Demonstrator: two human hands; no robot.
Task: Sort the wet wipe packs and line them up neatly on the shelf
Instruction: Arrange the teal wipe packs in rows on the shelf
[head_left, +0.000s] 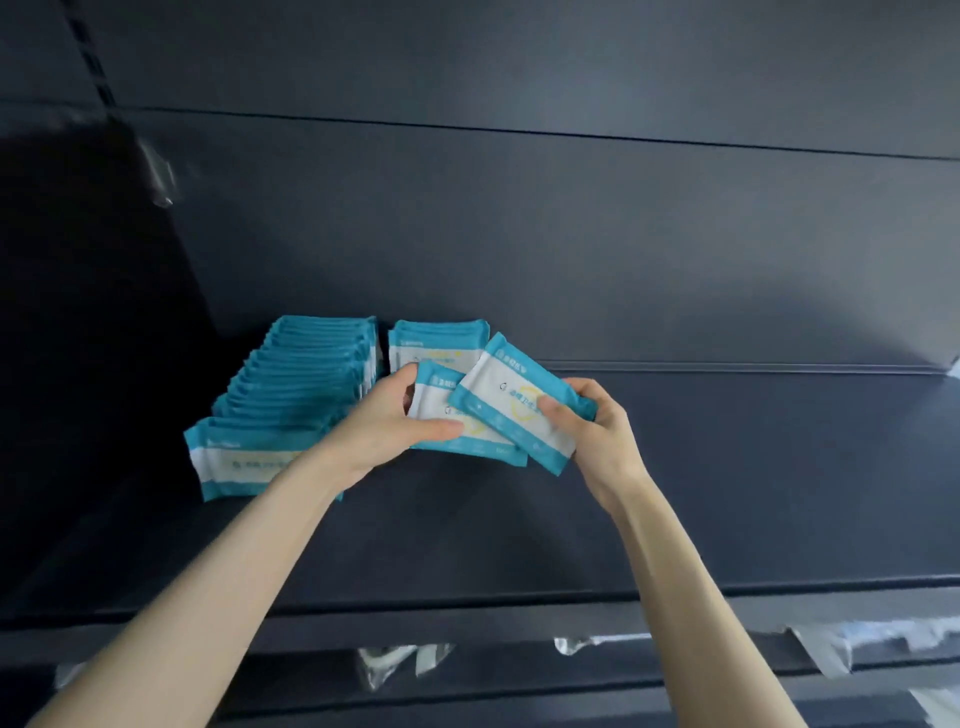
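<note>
Your left hand (387, 423) holds one wet wipe pack (436, 402) by its left end, with your thumb on the front and your other fingers (408, 373) curled over its top corner. Your right hand (597, 431) holds a second pack (506, 395) by its right end, thumb on the front and the other fingers wrapped round the back. The second pack is tipped to one side and lies partly over the first one, so the two touch. Both packs are blue and white and sit low over the dark shelf (727, 467), near its middle; you cannot tell if the first one rests on it. Right behind them a short row of packs (436, 340) stands by the back wall (519, 234). Just left of that, a long row of packs (306, 374) runs from the back wall toward you, and your left arm hides part of its front pack. Bits of shiny clear plastic (395, 660) hang on the shelf's front edge
</note>
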